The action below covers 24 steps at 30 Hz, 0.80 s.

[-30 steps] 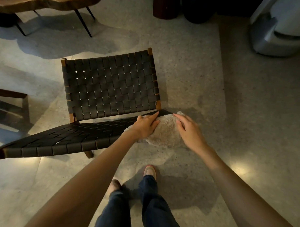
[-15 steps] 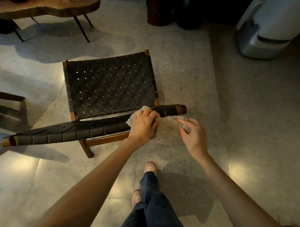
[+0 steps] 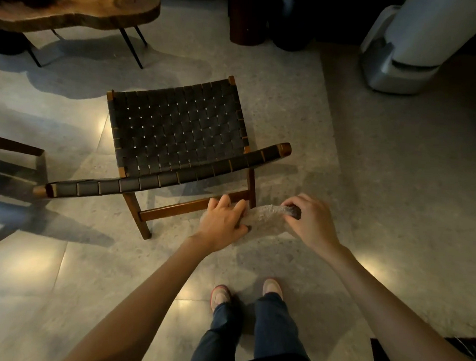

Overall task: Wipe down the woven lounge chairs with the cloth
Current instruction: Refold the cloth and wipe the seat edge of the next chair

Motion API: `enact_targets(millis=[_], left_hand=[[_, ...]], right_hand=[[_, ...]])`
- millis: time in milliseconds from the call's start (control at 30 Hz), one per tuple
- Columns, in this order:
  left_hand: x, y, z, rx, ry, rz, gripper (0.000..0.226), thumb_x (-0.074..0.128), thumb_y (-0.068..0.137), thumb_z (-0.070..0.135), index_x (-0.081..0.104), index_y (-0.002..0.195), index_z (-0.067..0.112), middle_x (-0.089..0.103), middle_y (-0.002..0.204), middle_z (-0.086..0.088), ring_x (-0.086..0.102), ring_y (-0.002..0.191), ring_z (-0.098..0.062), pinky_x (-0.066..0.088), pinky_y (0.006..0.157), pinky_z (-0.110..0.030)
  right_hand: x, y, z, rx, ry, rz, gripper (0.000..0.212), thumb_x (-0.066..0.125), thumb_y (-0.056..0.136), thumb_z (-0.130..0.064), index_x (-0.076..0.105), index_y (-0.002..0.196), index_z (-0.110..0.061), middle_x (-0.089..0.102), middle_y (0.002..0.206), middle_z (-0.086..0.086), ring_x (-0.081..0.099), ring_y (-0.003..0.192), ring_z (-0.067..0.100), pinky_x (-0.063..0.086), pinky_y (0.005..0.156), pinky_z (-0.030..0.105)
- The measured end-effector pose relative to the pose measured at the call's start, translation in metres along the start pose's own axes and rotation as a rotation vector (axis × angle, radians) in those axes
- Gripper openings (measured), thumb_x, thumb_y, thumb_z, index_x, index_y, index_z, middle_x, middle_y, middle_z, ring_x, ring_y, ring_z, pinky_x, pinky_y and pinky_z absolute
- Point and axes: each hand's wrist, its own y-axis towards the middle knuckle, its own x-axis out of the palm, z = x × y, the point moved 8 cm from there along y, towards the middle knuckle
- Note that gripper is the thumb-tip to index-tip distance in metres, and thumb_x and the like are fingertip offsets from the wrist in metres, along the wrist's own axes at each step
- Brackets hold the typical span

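While left hand [image 3: 224, 223] and right hand [image 3: 311, 223] grip cloth [image 3: 265, 216] | woven chair [image 3: 176, 129] just ahead | table [image 3: 75, 7], appliance [image 3: 397, 56] beyond

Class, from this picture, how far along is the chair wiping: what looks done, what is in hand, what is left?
Done: no wiped patch shows on the woven chair, so unclear. In hand: left hand and right hand grip the cloth between them, off the weave. Left: seemingly this chair's webbing and the second chair at left.
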Motion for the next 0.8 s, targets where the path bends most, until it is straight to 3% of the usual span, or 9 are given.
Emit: enact_targets(millis=[67,167,267,433,533,600,700,800], left_hand=[[0.001,-0.006,0.001,-0.019,-0.128,-0.001,0.024,0.055,0.089,0.037,0.038,0.103,0.029,0.046,0.104,0.004,0.036,0.100,-0.017,0.028,0.094,-0.036],[-0.001,-0.011,0.000,-0.070,-0.316,0.051,0.028,0.064,0.085,0.026,0.038,0.097,0.029,0.048,0.098,0.006,0.042,0.093,-0.015,0.035,0.085,-0.032],[0.000,-0.011,0.002,-0.127,-0.440,0.099,0.030,0.067,0.084,0.020,0.040,0.096,0.026,0.052,0.096,0.004,0.048,0.085,-0.015,0.047,0.073,-0.030],[0.008,-0.002,0.025,-0.187,-0.493,0.173,0.025,0.066,0.085,0.023,0.042,0.090,0.025,0.051,0.083,0.008,0.048,0.069,-0.013,0.042,0.056,-0.027],[0.010,0.004,0.040,-0.257,-0.582,0.297,0.018,0.063,0.087,0.016,0.047,0.090,0.024,0.056,0.089,0.002,0.054,0.075,-0.017,0.050,0.063,-0.034],[0.014,0.008,0.049,-0.293,-0.617,0.404,0.012,0.061,0.088,0.015,0.052,0.092,0.021,0.058,0.095,0.001,0.056,0.081,-0.015,0.054,0.070,-0.034],[0.026,0.017,0.049,-0.340,-0.657,0.537,0.005,0.061,0.090,0.018,0.060,0.095,0.019,0.059,0.101,0.001,0.058,0.088,-0.011,0.055,0.079,-0.031],[0.045,0.034,0.037,-0.404,-0.628,0.598,0.008,0.064,0.088,0.018,0.070,0.094,0.018,0.061,0.103,0.003,0.058,0.090,-0.010,0.055,0.080,-0.029]], right_hand=[[-0.002,-0.003,0.000,-0.015,0.018,-0.008,0.013,0.071,0.082,-0.012,0.071,0.094,-0.018,0.062,0.090,-0.005,0.056,0.081,0.012,0.040,0.070,0.022],[-0.004,-0.005,0.007,0.003,0.006,-0.017,0.013,0.068,0.086,-0.014,0.071,0.096,-0.019,0.061,0.093,-0.006,0.052,0.077,0.007,0.035,0.062,0.016],[-0.002,-0.004,0.019,0.019,-0.006,-0.062,0.014,0.063,0.090,-0.017,0.070,0.102,-0.016,0.053,0.100,-0.004,0.051,0.083,0.009,0.040,0.066,0.016],[-0.012,-0.001,0.044,0.014,0.050,-0.008,0.016,0.068,0.085,-0.010,0.069,0.100,-0.015,0.031,0.107,-0.006,0.041,0.085,0.001,0.039,0.069,0.004],[-0.017,0.005,0.068,0.003,0.094,0.022,0.020,0.072,0.082,-0.007,0.070,0.101,-0.012,0.033,0.104,-0.002,0.038,0.075,-0.001,0.032,0.065,0.002],[-0.016,0.011,0.082,-0.021,0.138,0.017,0.018,0.069,0.084,-0.008,0.070,0.100,-0.013,0.045,0.096,-0.002,0.038,0.072,-0.001,0.031,0.063,0.003],[-0.009,0.025,0.096,-0.038,0.205,0.036,0.014,0.063,0.088,-0.010,0.069,0.100,-0.016,0.047,0.068,-0.019,0.044,0.058,-0.005,0.035,0.055,0.006],[0.013,0.041,0.112,0.033,0.272,0.038,0.016,0.060,0.090,-0.012,0.068,0.102,-0.020,0.048,0.063,-0.020,0.047,0.052,-0.006,0.038,0.052,0.005]])
